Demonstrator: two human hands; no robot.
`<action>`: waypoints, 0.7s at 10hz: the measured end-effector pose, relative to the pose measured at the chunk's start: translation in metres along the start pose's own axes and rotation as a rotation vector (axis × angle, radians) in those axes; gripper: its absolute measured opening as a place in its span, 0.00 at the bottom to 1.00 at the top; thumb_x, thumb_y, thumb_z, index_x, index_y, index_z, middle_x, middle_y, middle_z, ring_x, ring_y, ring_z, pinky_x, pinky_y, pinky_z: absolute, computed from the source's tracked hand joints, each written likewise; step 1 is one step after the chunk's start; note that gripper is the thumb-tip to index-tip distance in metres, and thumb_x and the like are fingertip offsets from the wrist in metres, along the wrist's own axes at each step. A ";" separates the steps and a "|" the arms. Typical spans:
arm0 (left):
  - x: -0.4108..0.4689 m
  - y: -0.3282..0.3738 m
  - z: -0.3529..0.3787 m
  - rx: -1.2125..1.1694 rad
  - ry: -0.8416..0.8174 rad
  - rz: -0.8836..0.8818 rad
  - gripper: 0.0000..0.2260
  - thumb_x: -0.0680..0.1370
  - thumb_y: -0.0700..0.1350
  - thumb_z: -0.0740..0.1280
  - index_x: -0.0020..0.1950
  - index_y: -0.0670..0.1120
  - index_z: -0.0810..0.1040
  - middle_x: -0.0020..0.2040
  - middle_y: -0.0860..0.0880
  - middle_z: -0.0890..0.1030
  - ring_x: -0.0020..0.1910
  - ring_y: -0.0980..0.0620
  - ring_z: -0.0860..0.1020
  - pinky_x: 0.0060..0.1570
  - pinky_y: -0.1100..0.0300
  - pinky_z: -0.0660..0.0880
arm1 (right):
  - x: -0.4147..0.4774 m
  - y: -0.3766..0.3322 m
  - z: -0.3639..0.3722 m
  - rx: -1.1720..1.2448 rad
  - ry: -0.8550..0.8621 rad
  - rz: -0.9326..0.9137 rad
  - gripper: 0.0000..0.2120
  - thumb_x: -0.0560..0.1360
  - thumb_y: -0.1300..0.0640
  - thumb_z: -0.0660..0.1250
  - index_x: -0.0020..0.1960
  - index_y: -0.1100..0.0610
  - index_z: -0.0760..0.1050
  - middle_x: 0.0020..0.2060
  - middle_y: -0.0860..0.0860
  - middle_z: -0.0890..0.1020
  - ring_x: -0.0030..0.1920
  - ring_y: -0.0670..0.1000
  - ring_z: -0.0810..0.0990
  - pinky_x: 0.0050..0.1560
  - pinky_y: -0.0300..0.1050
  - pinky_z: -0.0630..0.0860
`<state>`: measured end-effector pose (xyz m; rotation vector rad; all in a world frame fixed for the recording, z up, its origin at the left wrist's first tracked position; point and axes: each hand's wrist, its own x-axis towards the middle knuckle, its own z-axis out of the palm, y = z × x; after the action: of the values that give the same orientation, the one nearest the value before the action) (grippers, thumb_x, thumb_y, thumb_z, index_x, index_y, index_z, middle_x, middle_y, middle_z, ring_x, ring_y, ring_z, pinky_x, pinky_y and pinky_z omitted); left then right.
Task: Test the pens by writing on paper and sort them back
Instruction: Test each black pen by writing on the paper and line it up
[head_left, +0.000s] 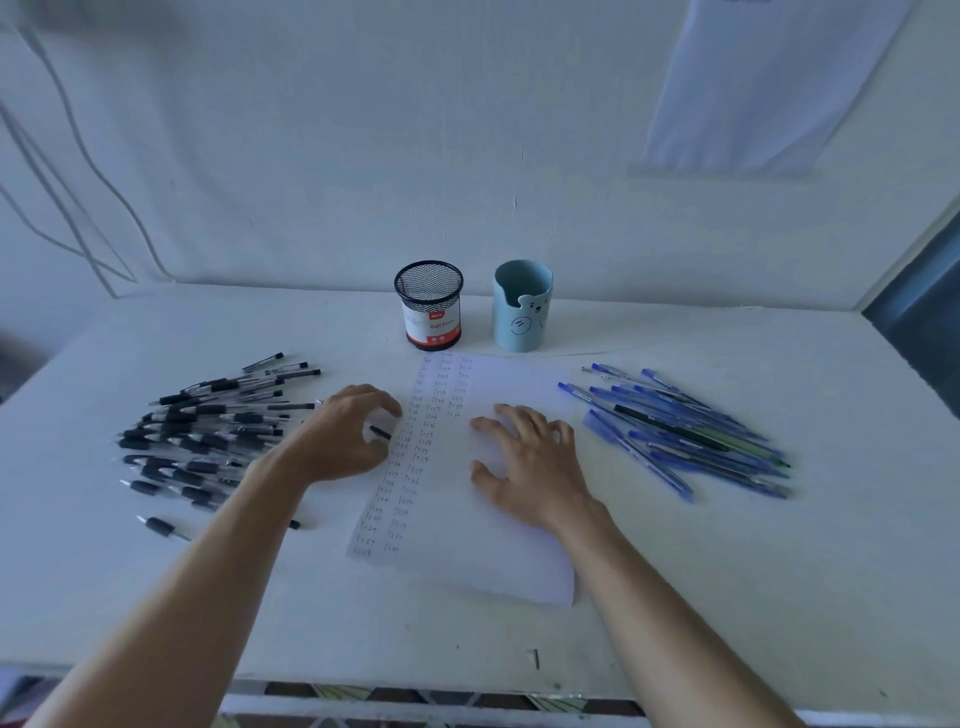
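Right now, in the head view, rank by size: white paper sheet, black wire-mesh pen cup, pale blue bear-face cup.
1. white paper sheet
2. black wire-mesh pen cup and pale blue bear-face cup: alike, unranked

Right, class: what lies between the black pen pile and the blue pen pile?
Head view: the written-on paper, with the left hand holding a black pen and the right hand resting on it.

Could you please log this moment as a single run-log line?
left hand grips black pen over white paper sheet | right hand rests on sheet | black-pen pile left | blue-pen pile right
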<state>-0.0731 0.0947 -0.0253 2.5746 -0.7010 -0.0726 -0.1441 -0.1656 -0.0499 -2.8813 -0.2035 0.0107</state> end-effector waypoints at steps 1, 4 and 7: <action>0.002 -0.007 -0.001 0.007 0.051 0.014 0.09 0.75 0.41 0.73 0.55 0.47 0.84 0.52 0.52 0.81 0.51 0.51 0.79 0.55 0.55 0.76 | 0.000 0.002 -0.001 -0.004 -0.001 0.002 0.38 0.66 0.32 0.41 0.74 0.40 0.63 0.76 0.44 0.62 0.76 0.48 0.57 0.68 0.53 0.55; 0.016 -0.006 -0.001 0.051 0.303 -0.150 0.08 0.80 0.39 0.68 0.58 0.39 0.76 0.54 0.39 0.82 0.52 0.38 0.80 0.49 0.51 0.71 | -0.002 0.003 -0.002 0.016 0.017 0.000 0.39 0.66 0.33 0.42 0.73 0.41 0.65 0.76 0.45 0.63 0.76 0.49 0.58 0.69 0.54 0.55; 0.031 0.054 -0.004 -0.602 0.487 -0.181 0.12 0.82 0.54 0.57 0.56 0.47 0.70 0.37 0.51 0.70 0.33 0.52 0.66 0.35 0.57 0.65 | -0.007 -0.011 0.002 -0.029 -0.027 0.014 0.40 0.68 0.32 0.38 0.76 0.41 0.62 0.78 0.48 0.59 0.76 0.52 0.56 0.69 0.56 0.54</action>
<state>-0.0708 0.0404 0.0044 1.9530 -0.2121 0.2423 -0.1530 -0.1561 -0.0491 -2.9126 -0.1903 0.0499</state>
